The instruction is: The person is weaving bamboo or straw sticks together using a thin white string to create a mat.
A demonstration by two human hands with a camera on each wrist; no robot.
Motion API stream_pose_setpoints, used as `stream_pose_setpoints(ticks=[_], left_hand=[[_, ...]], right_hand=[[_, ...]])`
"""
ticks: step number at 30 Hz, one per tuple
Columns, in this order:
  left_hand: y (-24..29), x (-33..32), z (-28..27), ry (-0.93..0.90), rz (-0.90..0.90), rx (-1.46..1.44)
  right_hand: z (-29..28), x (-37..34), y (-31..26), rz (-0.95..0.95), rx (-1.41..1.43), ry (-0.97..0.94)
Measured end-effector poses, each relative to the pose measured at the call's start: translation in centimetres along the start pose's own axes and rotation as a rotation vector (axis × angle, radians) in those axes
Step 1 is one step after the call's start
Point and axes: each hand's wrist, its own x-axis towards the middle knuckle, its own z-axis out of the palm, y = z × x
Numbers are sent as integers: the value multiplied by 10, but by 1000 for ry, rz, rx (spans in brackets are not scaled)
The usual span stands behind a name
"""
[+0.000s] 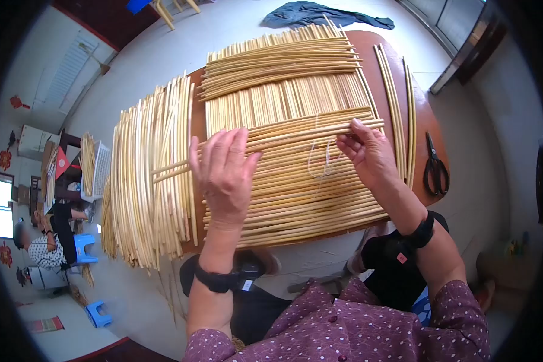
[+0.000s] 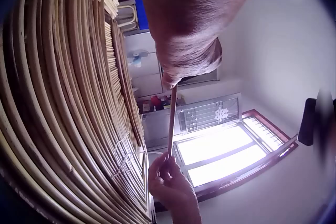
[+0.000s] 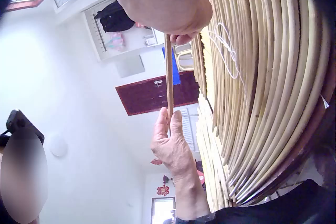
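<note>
A thin pale-yellow stick (image 1: pixel 301 137) spans my two hands above the woven mat of sticks (image 1: pixel 295 193) on the table. My left hand (image 1: pixel 226 172) pinches it between thumb and fingers, as the right wrist view shows, and its end runs on past that hand to the left. Near the other end, my right hand (image 1: pixel 371 155) pinches it with thumb and fingertips. White string (image 1: pixel 327 161) lies loosely looped on the mat close to the right hand. Loose sticks (image 1: pixel 277 63) lie in a band across the far part of the mat.
A thick pile of sticks (image 1: pixel 154 175) covers the table's left end. Several sticks (image 1: pixel 392 108) and black scissors (image 1: pixel 435 169) lie at the right of the brown table (image 1: pixel 427 123). A dark cloth (image 1: pixel 326 15) lies on the floor beyond. Another person (image 1: pixel 48 244) sits far left.
</note>
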Motion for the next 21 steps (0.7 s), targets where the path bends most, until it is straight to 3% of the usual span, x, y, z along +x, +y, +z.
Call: stream_pose_setpoints(ticks=[5,7,9,11,12,13,15,21], left_hand=[[0,-1,3,-25,90,14],[8,3,-2,27,69,-51],[12,4,-10,115,180,-21],[14,-10,-8,-177,18,-598],[18,-12,1,-314,-169,-752],[23,-14,5,-317,-173,-753],[29,-13,12,-413,-931,-1443],[30,-3,16,-219,-1177,-1646]], right_hand=[[9,-5,0,1,-12,8],[9,-5,0,-4,-16,14],[9,-5,-1,-23,16,5],[8,-5,-2,-28,26,10],[8,-4,-1,-27,32,10],[9,-5,0,-24,30,13],[11,-7,1,-8,29,-14],[15,-11,8,35,-13,-22]])
